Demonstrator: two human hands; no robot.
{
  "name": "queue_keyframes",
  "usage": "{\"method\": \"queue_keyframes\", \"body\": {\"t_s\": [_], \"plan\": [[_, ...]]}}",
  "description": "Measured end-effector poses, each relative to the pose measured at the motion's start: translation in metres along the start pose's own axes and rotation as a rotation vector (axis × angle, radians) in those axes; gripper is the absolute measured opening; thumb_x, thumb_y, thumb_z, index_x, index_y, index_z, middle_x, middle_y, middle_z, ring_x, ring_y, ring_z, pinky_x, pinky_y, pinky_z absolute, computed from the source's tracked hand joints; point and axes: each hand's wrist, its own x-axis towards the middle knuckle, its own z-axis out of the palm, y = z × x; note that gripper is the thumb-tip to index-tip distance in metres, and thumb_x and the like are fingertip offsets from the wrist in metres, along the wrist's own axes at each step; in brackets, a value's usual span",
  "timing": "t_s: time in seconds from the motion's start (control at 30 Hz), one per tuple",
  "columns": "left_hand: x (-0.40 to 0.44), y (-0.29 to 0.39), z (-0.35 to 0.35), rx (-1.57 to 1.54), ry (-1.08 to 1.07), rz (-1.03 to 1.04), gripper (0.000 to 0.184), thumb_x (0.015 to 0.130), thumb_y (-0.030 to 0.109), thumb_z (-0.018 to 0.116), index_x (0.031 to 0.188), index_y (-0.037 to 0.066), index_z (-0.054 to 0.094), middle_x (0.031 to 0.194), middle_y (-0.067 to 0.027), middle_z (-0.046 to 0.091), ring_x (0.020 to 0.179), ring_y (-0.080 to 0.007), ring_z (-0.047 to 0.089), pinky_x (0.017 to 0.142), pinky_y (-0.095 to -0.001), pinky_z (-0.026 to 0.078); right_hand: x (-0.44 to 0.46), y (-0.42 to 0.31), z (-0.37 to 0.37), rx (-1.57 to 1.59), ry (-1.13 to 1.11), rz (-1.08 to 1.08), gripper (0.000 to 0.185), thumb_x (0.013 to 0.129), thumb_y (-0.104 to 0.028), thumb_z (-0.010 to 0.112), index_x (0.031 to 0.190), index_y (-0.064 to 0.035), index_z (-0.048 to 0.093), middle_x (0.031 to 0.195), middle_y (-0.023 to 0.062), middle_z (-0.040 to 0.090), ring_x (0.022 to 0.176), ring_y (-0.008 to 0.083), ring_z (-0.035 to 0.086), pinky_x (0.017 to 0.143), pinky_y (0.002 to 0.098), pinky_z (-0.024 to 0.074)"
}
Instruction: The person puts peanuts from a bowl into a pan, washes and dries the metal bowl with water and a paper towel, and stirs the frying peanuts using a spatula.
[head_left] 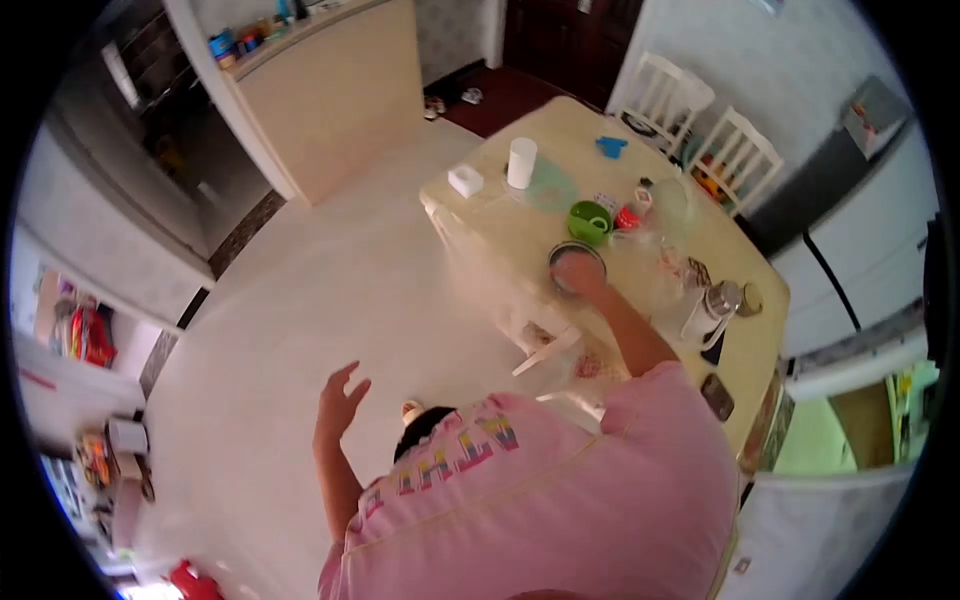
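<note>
My right hand (580, 271) reaches over the table's near left edge and lies over a round, dark-rimmed dish (563, 249). Its fingers are blurred against the dish, so their grip cannot be made out. A green bowl (586, 232) stands just beyond, with a red item (627, 218) touching or close to its right side. Away from the table, my left hand (342, 398) hangs in the air above the floor, fingers apart and holding nothing.
On the cream table (490, 235) are a white paper roll (521, 164), a small white box (465, 181), a blue object (611, 147), a flask (714, 310) and a phone (717, 396). White chairs (735, 155) stand along the far side.
</note>
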Motion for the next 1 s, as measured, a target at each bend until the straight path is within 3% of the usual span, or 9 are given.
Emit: {"method": "queue_keyframes", "body": {"t_s": [0.13,0.2,0.27,0.4,0.53,0.73,0.87,0.93,1.0], "plan": [[0.113,0.026,-0.045,0.039,-0.135,0.119,0.045,0.081,0.027,0.063,0.12,0.006,0.051,0.124,-0.0151,0.048,0.112,-0.0287,0.048,0.092,-0.0362,0.04,0.062,-0.019,-0.033,0.395,0.273,0.252,0.044,0.073,-0.034,0.067,0.105,-0.0063,0.057,0.096,0.013,0.061,0.086,0.0259,0.059,0.074,0.037,0.0469],[0.162,0.042,-0.053,0.009,-0.191,0.232,0.045,0.081,0.027,0.062,0.12,0.006,0.051,0.124,-0.0155,0.048,0.114,-0.0291,0.046,0.092,-0.0359,0.04,0.09,-0.036,-0.048,0.384,0.341,0.142,0.048,0.073,-0.032,0.067,0.113,-0.0079,0.053,0.098,0.0134,0.06,0.088,0.0255,0.058,0.075,0.037,0.0463],[0.212,0.058,-0.057,0.013,-0.258,0.34,0.045,0.081,0.027,0.062,0.12,0.007,0.051,0.125,-0.0159,0.046,0.117,-0.0293,0.044,0.093,-0.0359,0.04,0.146,-0.022,-0.03,0.245,0.434,0.156,0.061,0.073,-0.035,0.067,0.124,-0.0118,0.042,0.105,0.0181,0.053,0.1,0.0321,0.053,0.084,0.0395,0.0442],[0.298,0.089,-0.029,-0.078,-0.424,0.432,0.046,0.082,0.028,0.062,0.122,0.009,0.05,0.129,-0.0179,0.042,0.123,-0.0298,0.037,0.098,-0.0362,0.035,0.225,-0.044,-0.053,0.193,0.321,0.387,0.084,0.063,-0.042,0.073,0.131,-0.0117,0.033,0.115,0.0245,0.044,0.103,0.0396,0.049,0.088,0.0446,0.0417],[0.385,0.1,0.013,0.012,-0.436,0.556,0.048,0.082,0.027,0.062,0.123,0.008,0.048,0.129,-0.0188,0.042,0.122,-0.0304,0.038,0.099,-0.0358,0.033,0.286,-0.028,-0.043,0.135,0.249,0.495,0.084,0.064,-0.04,0.073,0.13,-0.0096,0.032,0.115,0.023,0.045,0.104,0.0367,0.049,0.088,0.0435,0.0415],[0.461,0.158,0.051,-0.375,-0.718,0.309,0.053,0.084,0.027,0.06,0.129,0.009,0.041,0.13,-0.0146,0.041,0.117,-0.0274,0.042,0.096,-0.0353,0.036,0.303,-0.031,-0.037,0.28,0.376,0.666,0.083,0.065,-0.037,0.074,0.129,-0.0064,0.031,0.115,0.0208,0.047,0.104,0.0324,0.049,0.088,0.0418,0.0414],[0.499,0.197,0.104,-0.716,-0.965,0.041,0.062,0.089,0.042,0.046,0.139,0.013,0.022,0.137,-0.0102,0.031,0.125,-0.0264,0.032,0.101,-0.0443,0.027,0.277,-0.064,-0.058,0.723,0.673,0.742,0.083,0.066,-0.035,0.075,0.128,-0.0043,0.03,0.114,0.0193,0.047,0.104,0.0295,0.049,0.087,0.0408,0.0412],[0.499,0.227,0.141,-0.803,-1.048,-0.158,0.064,0.09,0.049,0.04,0.139,0.014,0.019,0.139,-0.0084,0.029,0.127,-0.0243,0.028,0.101,-0.0469,0.025,0.245,-0.099,-0.061,1.28,0.876,0.701,0.083,0.066,-0.034,0.075,0.127,-0.0032,0.029,0.114,0.0185,0.048,0.104,0.0281,0.049,0.087,0.0402,0.0412],[0.484,0.254,0.167,-0.959,-1.306,-0.128,0.064,0.089,0.053,0.038,0.138,0.014,0.022,0.138,-0.0085,0.03,0.127,-0.0241,0.03,0.101,-0.0459,0.026,0.219,-0.132,-0.049,1.716,1.076,0.571,0.076,0.068,-0.028,0.076,0.125,-0.0047,0.032,0.12,0.0142,0.044,0.112,0.0231,0.044,0.093,0.0375,0.0378]]}}
